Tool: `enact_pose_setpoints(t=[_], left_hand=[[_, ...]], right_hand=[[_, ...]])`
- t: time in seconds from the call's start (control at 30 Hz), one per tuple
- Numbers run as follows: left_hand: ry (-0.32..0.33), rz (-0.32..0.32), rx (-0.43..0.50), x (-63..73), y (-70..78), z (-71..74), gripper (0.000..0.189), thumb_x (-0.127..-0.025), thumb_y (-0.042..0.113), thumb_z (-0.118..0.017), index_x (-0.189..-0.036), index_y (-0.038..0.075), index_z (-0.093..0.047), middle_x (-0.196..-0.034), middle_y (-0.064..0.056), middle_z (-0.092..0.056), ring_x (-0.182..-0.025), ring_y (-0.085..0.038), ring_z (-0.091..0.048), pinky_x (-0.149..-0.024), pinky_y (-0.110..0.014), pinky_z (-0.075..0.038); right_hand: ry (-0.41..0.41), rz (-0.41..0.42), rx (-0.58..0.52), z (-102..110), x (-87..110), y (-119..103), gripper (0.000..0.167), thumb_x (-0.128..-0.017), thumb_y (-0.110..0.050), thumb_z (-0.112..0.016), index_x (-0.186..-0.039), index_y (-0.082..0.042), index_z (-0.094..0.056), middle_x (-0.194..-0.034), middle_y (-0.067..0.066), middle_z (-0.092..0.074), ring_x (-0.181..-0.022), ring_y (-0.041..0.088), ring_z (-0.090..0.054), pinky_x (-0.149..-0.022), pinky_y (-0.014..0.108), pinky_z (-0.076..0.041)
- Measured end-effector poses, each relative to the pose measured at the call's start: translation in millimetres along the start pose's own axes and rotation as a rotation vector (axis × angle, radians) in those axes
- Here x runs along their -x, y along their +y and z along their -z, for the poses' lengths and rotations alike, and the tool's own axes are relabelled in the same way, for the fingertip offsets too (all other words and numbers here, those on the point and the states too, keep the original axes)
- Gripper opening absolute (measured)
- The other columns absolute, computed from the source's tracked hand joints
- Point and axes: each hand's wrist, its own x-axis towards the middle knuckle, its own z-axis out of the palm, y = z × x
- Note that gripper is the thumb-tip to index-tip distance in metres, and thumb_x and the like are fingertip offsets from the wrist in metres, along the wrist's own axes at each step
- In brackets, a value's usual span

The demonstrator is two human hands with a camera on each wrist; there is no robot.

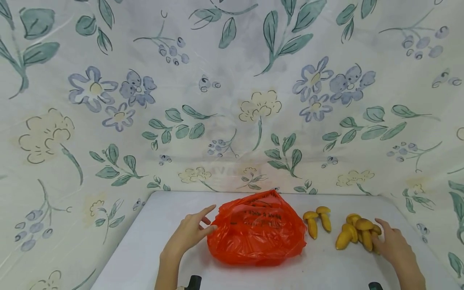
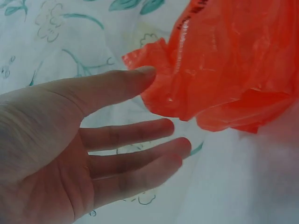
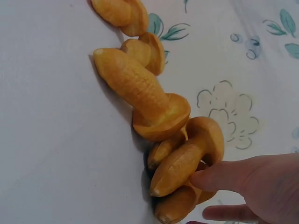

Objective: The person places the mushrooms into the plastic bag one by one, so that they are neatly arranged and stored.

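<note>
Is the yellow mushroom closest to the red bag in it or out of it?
Out: the yellow mushroom lies on the white table, just right of the red plastic bag.

Crumpled red bag [image 1: 257, 235]; yellow mushrooms [image 1: 342, 240] beside.

The red plastic bag [image 1: 250, 245] carries dark printed lettering [image 1: 266, 214] on its upper front. In the head view there are at least 2 lines. The larger line appears to end in the word "NICE", but creases warp the print and the letters before it cannot be read with certainty. The smaller line beneath is too blurred to make out. In the left wrist view, 2 bits of dark print on the same bag are tilted and illegible.
</note>
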Motion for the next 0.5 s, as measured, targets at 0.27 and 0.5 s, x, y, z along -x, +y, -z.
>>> enact_pose_setpoints(t=[0.27,0.5], left_hand=[[-0.065,-0.019,0.08,-0.9,1.1,1.7,0.059,-0.088,0.021,-0.073,-0.142,0.029,-0.051,-0.108,-0.008,-0.07,-0.071,-0.014,-0.064,-0.065,-0.029,-0.059],[-0.095,-0.058,0.119,-2.4,1.1,-1.4,0.054,-0.092,0.009,-0.066,-0.142,0.025,-0.053,-0.111,-0.012,-0.068,-0.078,-0.012,-0.065,-0.065,-0.028,-0.061]], right_hand=[[-0.052,0.014,-0.02,-2.1,-1.8,7.5,0.063,-0.096,-0.022,-0.055,-0.145,0.003,-0.025,-0.123,0.039,-0.049,-0.096,0.046,-0.06,-0.069,0.05,-0.054],[-0.064,0.001,-0.047,-3.9,-3.1,6.5,0.062,-0.096,-0.018,-0.054,-0.145,0.004,-0.023,-0.121,0.038,-0.052,-0.092,0.043,-0.062,-0.068,0.044,-0.054]])
